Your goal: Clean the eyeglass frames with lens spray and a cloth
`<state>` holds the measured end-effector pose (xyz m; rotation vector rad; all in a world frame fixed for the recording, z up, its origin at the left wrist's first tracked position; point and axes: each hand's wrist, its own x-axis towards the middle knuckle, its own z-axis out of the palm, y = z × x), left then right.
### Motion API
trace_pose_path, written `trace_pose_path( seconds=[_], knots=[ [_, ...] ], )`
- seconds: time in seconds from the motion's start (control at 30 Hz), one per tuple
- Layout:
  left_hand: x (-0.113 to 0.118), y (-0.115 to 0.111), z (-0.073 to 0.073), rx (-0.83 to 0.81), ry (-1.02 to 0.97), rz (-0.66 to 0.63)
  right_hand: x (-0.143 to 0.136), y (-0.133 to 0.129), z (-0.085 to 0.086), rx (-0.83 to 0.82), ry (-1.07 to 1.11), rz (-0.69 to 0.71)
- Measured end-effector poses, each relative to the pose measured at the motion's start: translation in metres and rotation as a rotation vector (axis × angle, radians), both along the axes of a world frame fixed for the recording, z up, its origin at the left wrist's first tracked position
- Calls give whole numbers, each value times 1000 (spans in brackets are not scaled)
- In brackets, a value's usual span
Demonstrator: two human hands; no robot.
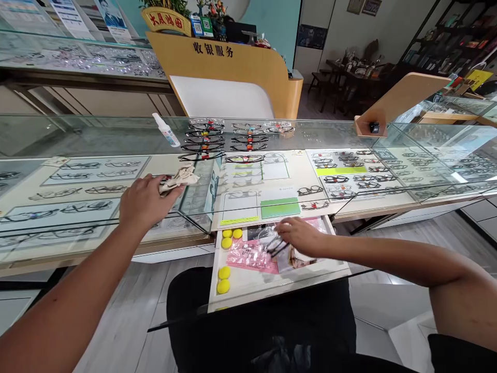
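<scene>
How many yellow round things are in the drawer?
5 clear: three round things far left in the drawer, two nearer on that side. A yellow sliver nearest may be another, mostly hidden.

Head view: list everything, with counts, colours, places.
cloth: one, cream, in left hand
held glasses: one pair, dark, in right hand
drawer: one, white, pulled open
discs: at least five, yellow, in drawer
packet: at least one, pink, in drawer
bottle: one, white, on counter
counter glasses: several, mostly dark, beside bottle
display glasses: many, mixed colours, inside counter
stand: one, tan, on counter, right
desk: one, tan and white, beyond counter
sign: one, gold, on desk
left hand: one, bare, over counter
right hand: one, bare, over drawer
</scene>
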<state>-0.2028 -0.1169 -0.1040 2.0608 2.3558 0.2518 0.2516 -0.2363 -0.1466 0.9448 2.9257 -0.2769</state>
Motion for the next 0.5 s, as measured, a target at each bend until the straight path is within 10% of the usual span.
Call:
trace_pose_path(
  seconds=[0.2,0.5],
  knots=[
    [0,-1,1,17,-7,8,47,103,-47,146,-228,-471],
    [0,-2,1,59,-17,19,107,207,-71,237,-351,-642]
  ],
)
